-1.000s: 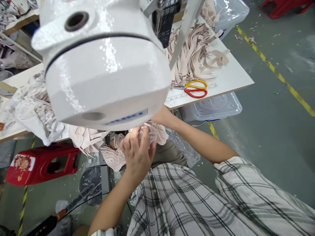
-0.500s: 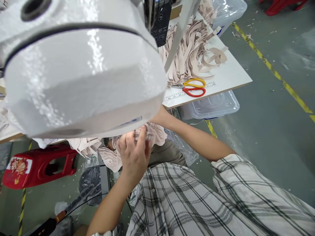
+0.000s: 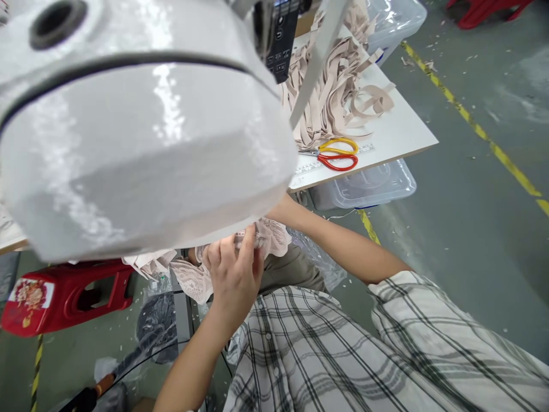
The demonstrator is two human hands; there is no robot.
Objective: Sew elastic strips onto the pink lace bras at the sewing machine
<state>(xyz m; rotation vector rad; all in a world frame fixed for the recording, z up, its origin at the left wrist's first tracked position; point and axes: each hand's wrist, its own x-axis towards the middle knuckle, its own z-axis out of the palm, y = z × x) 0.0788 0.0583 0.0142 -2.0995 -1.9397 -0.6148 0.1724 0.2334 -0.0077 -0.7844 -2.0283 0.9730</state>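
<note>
Below the white head of a sewing machine, my left hand is bent over a pale pink lace fabric, fingers curled and pressed onto it. One scalloped end of the lace hangs out to the left of the hand, the other shows to its right. My right hand reaches in from the right under the machine head. Only its wrist side shows, beside the lace; its fingers are hidden behind the machine, as is the needle area.
Beige fabric strips lie heaped on the white table, with scissors and a ruler near its edge. Below it is a clear plastic box. A red stool stands at left; a machine control panel is above.
The view has shifted slightly, so the machine head appears lower and larger. Both hands and the lace stay nearly where they were.
</note>
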